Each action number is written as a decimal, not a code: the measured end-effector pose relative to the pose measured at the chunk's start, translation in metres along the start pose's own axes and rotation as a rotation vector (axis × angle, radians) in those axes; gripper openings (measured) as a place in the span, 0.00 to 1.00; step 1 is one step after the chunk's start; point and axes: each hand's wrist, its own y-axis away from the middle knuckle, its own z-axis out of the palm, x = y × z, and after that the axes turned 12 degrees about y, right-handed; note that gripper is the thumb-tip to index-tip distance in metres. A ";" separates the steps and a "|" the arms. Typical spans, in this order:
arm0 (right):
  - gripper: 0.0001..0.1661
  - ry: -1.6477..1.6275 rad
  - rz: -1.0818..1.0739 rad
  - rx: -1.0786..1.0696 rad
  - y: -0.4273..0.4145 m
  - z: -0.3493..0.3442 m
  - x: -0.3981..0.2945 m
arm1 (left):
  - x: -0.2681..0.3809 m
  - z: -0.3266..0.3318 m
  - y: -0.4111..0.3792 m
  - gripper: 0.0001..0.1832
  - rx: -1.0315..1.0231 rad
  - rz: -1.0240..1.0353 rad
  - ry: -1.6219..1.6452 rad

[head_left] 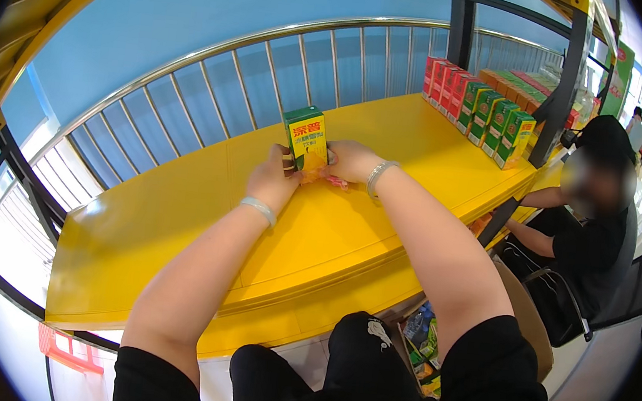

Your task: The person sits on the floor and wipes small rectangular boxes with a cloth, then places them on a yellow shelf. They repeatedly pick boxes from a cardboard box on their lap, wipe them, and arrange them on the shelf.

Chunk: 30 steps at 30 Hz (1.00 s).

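A green and yellow drink carton (307, 135) stands upright over the yellow metal shelf (181, 204), between my two hands. My left hand (272, 177) grips its left side near the bottom. On its right side, my right hand (353, 162) holds it low down, thumb against the carton. A small crumpled pink thing (336, 182) lies below the right fingers; what it is cannot be told. Whether the carton's base touches the shelf is hidden by the hands.
Red cartons (445, 88) and green cartons (488, 118) stand in a row at the shelf's right end. Metal railing (250, 95) runs behind. A co-worker (590, 238) sits at the right. An open cardboard box (408, 348) with packages stands below the shelf; a dark post (563, 90) rises at the right.
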 end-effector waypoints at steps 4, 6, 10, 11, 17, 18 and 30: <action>0.16 0.251 0.009 0.212 0.032 -0.012 0.023 | 0.016 0.029 0.001 0.21 -0.058 0.030 0.070; 0.18 0.246 0.028 0.257 0.045 -0.016 0.038 | 0.022 0.044 0.001 0.22 -0.110 0.077 0.074; 0.18 0.171 0.129 0.238 0.090 -0.036 0.049 | 0.042 0.072 0.006 0.22 -0.242 0.121 0.183; 0.18 0.130 0.166 0.220 0.099 -0.040 0.051 | 0.046 0.080 0.006 0.22 -0.260 0.125 0.187; 0.16 0.139 0.247 0.264 0.137 -0.060 0.087 | 0.080 0.120 0.010 0.25 -0.367 0.186 0.170; 0.16 0.103 0.263 0.258 0.142 -0.063 0.091 | 0.083 0.126 0.008 0.26 -0.404 0.182 0.168; 0.19 0.251 0.294 0.445 0.208 -0.100 0.161 | 0.115 0.209 0.003 0.36 -0.529 0.376 0.150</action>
